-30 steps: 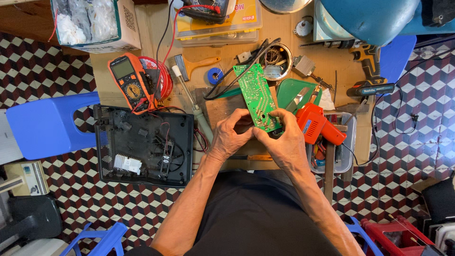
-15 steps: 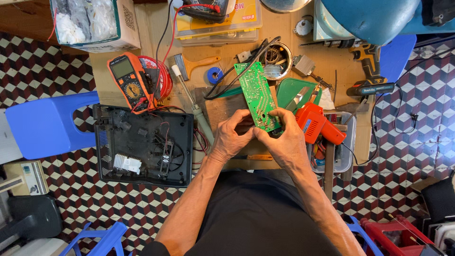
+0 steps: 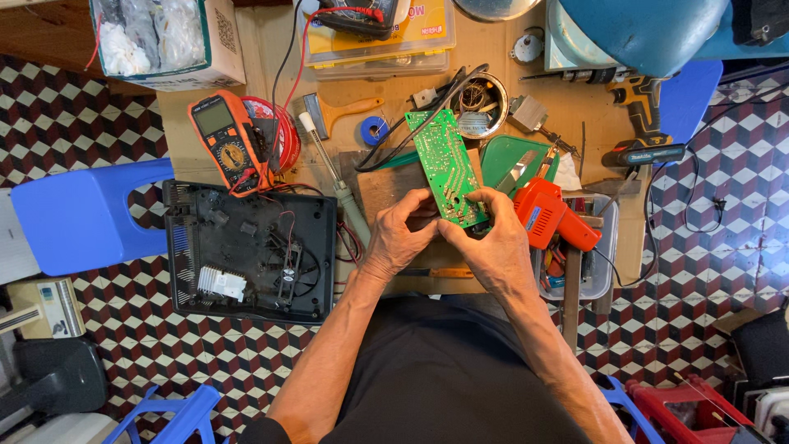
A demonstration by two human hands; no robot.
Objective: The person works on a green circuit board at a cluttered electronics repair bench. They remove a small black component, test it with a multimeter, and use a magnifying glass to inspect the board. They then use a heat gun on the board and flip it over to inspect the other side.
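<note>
The green circuit board [image 3: 445, 167] is held over the middle of the workbench [image 3: 493, 90], gripped at its near end by the left hand [image 3: 400, 233] and the right hand [image 3: 486, 241]. It seems an inspection step; a steady hold is needed next, with the orange soldering gun [image 3: 549, 215] just beside.

Even, fairly bright light falls from above, and the green circuit board [image 3: 445, 167] is sharp and glare-free, casting only a soft, short shadow on the wooden bench beneath it. Away from the board, toward the frame edges, the checkered floor tiles [image 3: 723, 164] bend slightly with wide-angle distortion, and the far corners look darker and softer.
</note>
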